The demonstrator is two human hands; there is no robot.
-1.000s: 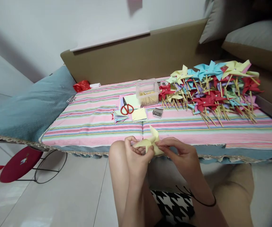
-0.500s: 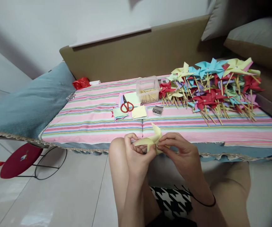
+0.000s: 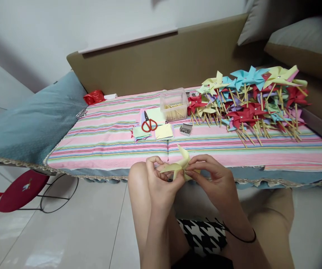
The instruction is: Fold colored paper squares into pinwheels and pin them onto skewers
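Observation:
A pale yellow paper pinwheel (image 3: 182, 161) with folded blades is held over my lap, with no stick seen on it. My left hand (image 3: 165, 185) pinches it from the left, the thumb near its middle. From the right, my right hand (image 3: 210, 175) has thumb and forefinger closed at the pinwheel's centre, touching the paper. Whatever small part lies between those right fingertips is hidden. Past the hands, a small grey box (image 3: 186, 129) with small metal pieces stands with its lid up.
Red-handled scissors (image 3: 149, 126) lie on paper sheets beside a stack of yellow squares (image 3: 163, 131). A clear plastic box (image 3: 174, 104) holds wooden sticks. Many finished pinwheels (image 3: 245, 116) are heaped at the right. A red stool (image 3: 26, 190) stands at lower left.
A tiny shiny metal bit seen at my right fingertips is now covered, those fingers being closer against the pinwheel's centre. The view has shifted slightly; the left hand keeps its hold.

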